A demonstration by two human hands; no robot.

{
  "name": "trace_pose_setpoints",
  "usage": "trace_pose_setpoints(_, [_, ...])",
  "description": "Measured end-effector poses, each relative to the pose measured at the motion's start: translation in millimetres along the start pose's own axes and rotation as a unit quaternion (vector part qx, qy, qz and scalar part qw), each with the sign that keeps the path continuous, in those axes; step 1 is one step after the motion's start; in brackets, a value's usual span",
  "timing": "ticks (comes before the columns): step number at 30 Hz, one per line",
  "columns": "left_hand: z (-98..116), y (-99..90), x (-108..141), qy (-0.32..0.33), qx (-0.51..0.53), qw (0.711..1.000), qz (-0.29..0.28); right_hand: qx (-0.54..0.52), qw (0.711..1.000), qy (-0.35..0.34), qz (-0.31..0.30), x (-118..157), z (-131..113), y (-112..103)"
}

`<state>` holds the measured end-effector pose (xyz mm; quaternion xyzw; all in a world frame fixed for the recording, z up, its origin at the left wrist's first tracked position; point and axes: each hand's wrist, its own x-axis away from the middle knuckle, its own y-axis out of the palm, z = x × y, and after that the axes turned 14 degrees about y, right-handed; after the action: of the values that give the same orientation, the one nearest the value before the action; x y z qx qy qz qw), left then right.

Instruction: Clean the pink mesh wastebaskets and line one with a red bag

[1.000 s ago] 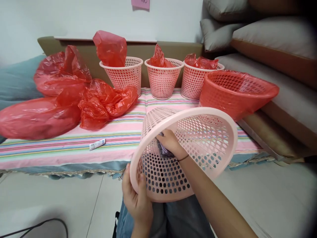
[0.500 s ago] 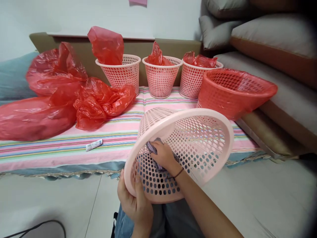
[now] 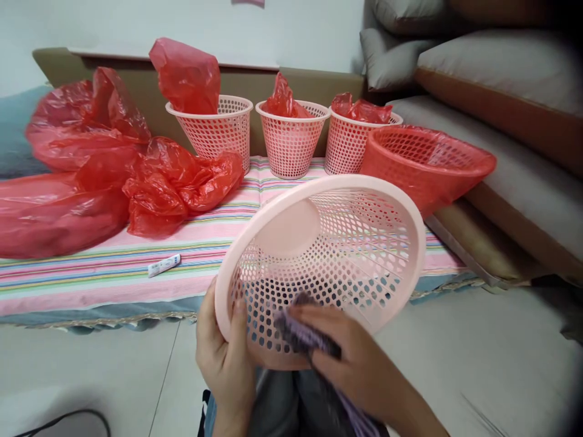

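A pink perforated plastic basket [image 3: 291,227] is tilted over my lap, its mouth facing me and its solid base visible inside. My left hand [image 3: 228,346] grips the rim at the lower left, thumb inside and fingers outside. In my right hand [image 3: 341,349] is a bunched purple and dark cloth [image 3: 303,334], held at the basket's mouth near the lower wall. The hand and cloth are slightly blurred, and part of the cloth hangs down below the fingers.
Behind stand several pink baskets [image 3: 291,142] with red bags in them, and one basket wrapped in a red bag [image 3: 419,170]. Loose red plastic bags [image 3: 177,185] lie left on the striped sheet [image 3: 200,282], near a white remote [image 3: 164,266]. Cushions [image 3: 492,73] are piled right.
My right hand has drawn back with the cloth from deep inside the basket to its mouth. The basket has tipped so its inner base now shows.
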<state>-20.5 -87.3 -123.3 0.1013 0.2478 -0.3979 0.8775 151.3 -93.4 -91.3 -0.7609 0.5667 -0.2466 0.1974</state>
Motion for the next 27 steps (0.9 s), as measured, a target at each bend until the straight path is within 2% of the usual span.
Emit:
trace_pose_setpoints(2, [14.2,-2.0,-12.0,0.021,0.007,0.999,-0.034,0.055,0.994,-0.028,0.087,-35.7,1.8,-13.3])
trace_pose_setpoints(4, [26.9,-4.2,-22.5,0.045,0.009,0.996,-0.076,0.124,0.982,-0.041,0.139,-78.2,5.0,-18.5])
trace_pose_setpoints(6, [35.7,-5.6,-29.7,0.071,0.002,0.991,-0.110,0.190,0.976,-0.006,0.104,-116.5,10.1,-12.1])
trace_pose_setpoints(8, [40.0,-5.4,-32.6,0.099,-0.012,0.987,-0.129,0.242,0.967,0.055,0.065,-142.9,16.5,4.9])
trace_pose_setpoints(12, [42.2,-1.3,-29.6,0.143,-0.043,0.976,-0.158,0.259,0.959,0.101,0.051,-158.0,29.3,44.6])
trace_pose_setpoints(15, [42.6,1.6,-28.2,0.158,-0.057,0.973,-0.158,0.256,0.958,0.114,0.053,-149.1,32.6,55.2])
trace_pose_setpoints(18, [41.5,3.6,-32.6,0.160,-0.064,0.972,-0.162,0.252,0.962,0.101,0.037,-124.6,27.9,48.7])
trace_pose_setpoints(24, [37.6,6.6,-49.6,0.130,-0.026,0.979,-0.153,0.143,0.986,0.085,-0.022,-28.6,7.6,23.4])
trace_pose_setpoints(27, [38.0,6.2,-55.7,0.106,0.000,0.981,-0.162,0.088,0.990,0.082,-0.071,14.9,0.4,9.0])
